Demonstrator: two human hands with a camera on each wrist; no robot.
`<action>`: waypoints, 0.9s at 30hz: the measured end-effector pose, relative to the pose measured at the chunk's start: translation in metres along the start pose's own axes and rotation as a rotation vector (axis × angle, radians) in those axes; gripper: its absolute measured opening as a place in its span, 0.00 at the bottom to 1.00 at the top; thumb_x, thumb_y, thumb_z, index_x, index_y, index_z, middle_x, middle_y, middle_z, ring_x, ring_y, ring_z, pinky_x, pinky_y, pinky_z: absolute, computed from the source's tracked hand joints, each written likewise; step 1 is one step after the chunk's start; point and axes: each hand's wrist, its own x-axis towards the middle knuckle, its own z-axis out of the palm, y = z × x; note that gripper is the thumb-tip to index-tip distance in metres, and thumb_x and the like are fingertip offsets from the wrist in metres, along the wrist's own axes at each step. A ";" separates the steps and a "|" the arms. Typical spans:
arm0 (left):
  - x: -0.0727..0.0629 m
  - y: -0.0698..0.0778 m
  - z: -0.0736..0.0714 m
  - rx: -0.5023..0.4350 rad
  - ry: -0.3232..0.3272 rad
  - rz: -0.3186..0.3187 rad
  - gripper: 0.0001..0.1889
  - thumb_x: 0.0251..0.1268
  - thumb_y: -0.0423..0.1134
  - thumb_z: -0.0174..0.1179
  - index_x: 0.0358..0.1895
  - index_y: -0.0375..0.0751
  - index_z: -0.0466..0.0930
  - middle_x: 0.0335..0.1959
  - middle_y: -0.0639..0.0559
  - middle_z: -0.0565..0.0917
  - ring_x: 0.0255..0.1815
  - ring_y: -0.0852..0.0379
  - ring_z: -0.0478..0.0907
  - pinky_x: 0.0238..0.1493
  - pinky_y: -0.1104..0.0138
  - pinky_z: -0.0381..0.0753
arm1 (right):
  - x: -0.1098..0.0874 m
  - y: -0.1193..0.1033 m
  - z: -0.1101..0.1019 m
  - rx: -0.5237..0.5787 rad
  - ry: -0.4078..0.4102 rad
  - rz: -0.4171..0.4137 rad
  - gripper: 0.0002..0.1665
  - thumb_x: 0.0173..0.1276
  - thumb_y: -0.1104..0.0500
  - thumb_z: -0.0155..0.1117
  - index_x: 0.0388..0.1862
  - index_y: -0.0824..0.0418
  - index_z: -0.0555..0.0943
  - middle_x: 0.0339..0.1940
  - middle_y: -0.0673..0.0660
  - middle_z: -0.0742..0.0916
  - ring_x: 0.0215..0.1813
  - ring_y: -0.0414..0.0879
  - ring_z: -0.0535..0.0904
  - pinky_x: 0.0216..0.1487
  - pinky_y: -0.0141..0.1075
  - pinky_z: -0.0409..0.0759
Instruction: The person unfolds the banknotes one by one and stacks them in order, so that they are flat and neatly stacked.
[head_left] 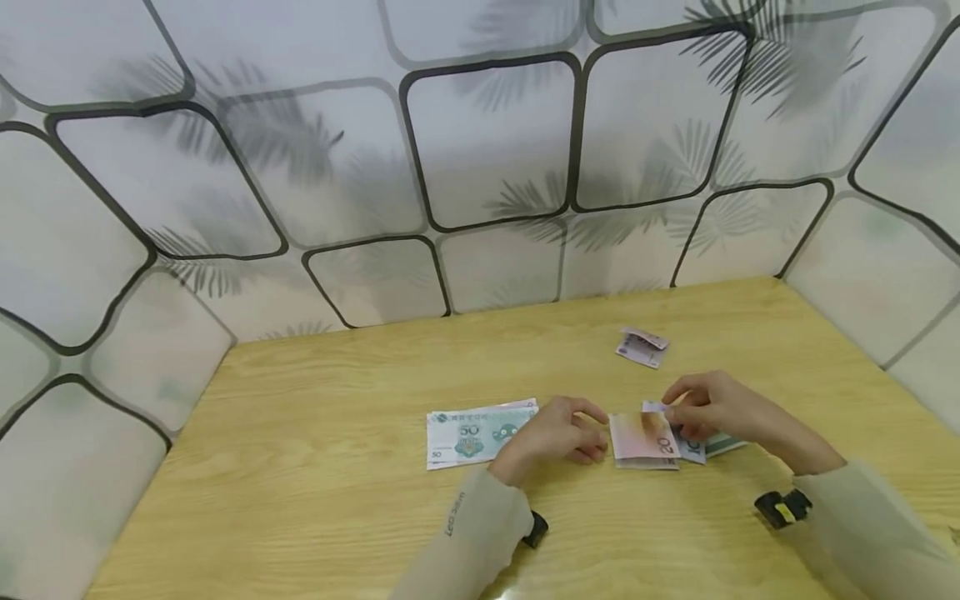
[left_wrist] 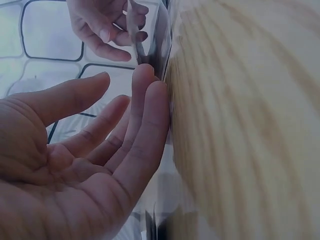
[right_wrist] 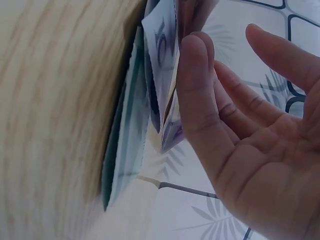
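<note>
A folded pink 20 note [head_left: 641,435] lies between the two hands in the head view. Just left of it is my left hand [head_left: 562,429], its fingers loosely extended with nothing gripped. Over the note's right edge hovers my right hand [head_left: 720,408]; its fingertips come right up to the folded notes in the right wrist view, thumb held apart. Partly under the pink note is a bluish-purple folded note [head_left: 693,451], and a green folded note [right_wrist: 125,125] sticks out farther right. Beside the left hand lies a flat teal 50 note [head_left: 468,435], partly hidden by that hand.
Another note with a pinkish edge [head_left: 525,402] shows beneath the 50. A folded purple note [head_left: 641,350] sits farther back on the wooden table [head_left: 315,500]. Patterned wall covering [head_left: 495,150] rises behind and at both sides of the table.
</note>
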 end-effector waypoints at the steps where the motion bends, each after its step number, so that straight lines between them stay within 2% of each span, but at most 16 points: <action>1: 0.000 -0.001 0.001 -0.001 0.006 -0.004 0.11 0.70 0.24 0.59 0.53 0.30 0.80 0.33 0.40 0.87 0.28 0.56 0.82 0.36 0.63 0.88 | 0.000 0.001 0.001 0.007 -0.003 -0.003 0.17 0.73 0.68 0.61 0.52 0.82 0.74 0.31 0.58 0.86 0.30 0.46 0.83 0.31 0.38 0.87; 5: 0.002 -0.001 0.004 0.006 0.032 -0.005 0.10 0.70 0.24 0.60 0.52 0.31 0.82 0.32 0.43 0.86 0.29 0.55 0.83 0.35 0.63 0.88 | 0.001 0.001 0.004 0.032 -0.013 -0.003 0.19 0.74 0.66 0.61 0.53 0.82 0.73 0.31 0.58 0.86 0.30 0.46 0.83 0.32 0.39 0.87; 10: 0.005 0.000 0.005 0.013 -0.003 0.014 0.10 0.72 0.26 0.60 0.52 0.30 0.83 0.32 0.45 0.87 0.32 0.54 0.85 0.38 0.64 0.88 | -0.002 0.003 0.002 0.040 -0.012 0.009 0.18 0.74 0.68 0.60 0.54 0.83 0.73 0.30 0.57 0.85 0.29 0.45 0.83 0.31 0.38 0.87; 15: 0.006 0.002 0.006 0.051 -0.006 0.037 0.10 0.73 0.27 0.59 0.52 0.30 0.84 0.34 0.47 0.88 0.34 0.56 0.86 0.40 0.66 0.87 | -0.004 0.005 0.001 0.061 -0.026 -0.007 0.14 0.73 0.74 0.54 0.53 0.84 0.72 0.30 0.57 0.83 0.30 0.42 0.81 0.31 0.35 0.86; 18: 0.006 0.005 0.008 0.038 0.007 0.047 0.10 0.72 0.26 0.59 0.51 0.29 0.85 0.37 0.44 0.89 0.37 0.51 0.87 0.41 0.65 0.87 | -0.005 0.005 -0.001 0.078 -0.053 -0.020 0.16 0.68 0.79 0.50 0.53 0.85 0.73 0.32 0.57 0.82 0.32 0.41 0.80 0.32 0.34 0.85; 22: 0.007 0.008 0.008 0.024 0.011 0.059 0.11 0.72 0.25 0.58 0.53 0.28 0.84 0.41 0.42 0.89 0.40 0.49 0.88 0.44 0.65 0.87 | -0.005 0.006 -0.003 0.055 -0.070 -0.049 0.18 0.62 0.79 0.55 0.51 0.85 0.76 0.34 0.57 0.82 0.34 0.39 0.78 0.33 0.33 0.84; 25: 0.007 0.008 0.007 0.029 0.012 0.074 0.12 0.72 0.25 0.58 0.55 0.28 0.83 0.42 0.42 0.89 0.40 0.52 0.88 0.45 0.66 0.87 | -0.005 0.005 -0.001 0.013 -0.050 -0.060 0.16 0.65 0.75 0.61 0.50 0.83 0.78 0.35 0.57 0.84 0.33 0.39 0.78 0.32 0.33 0.84; 27: 0.005 0.008 0.006 0.042 0.021 0.092 0.13 0.72 0.25 0.59 0.56 0.28 0.82 0.43 0.42 0.89 0.40 0.53 0.87 0.45 0.67 0.87 | -0.003 0.004 0.001 0.000 -0.029 -0.049 0.12 0.69 0.72 0.61 0.47 0.81 0.80 0.34 0.57 0.85 0.32 0.39 0.79 0.32 0.34 0.85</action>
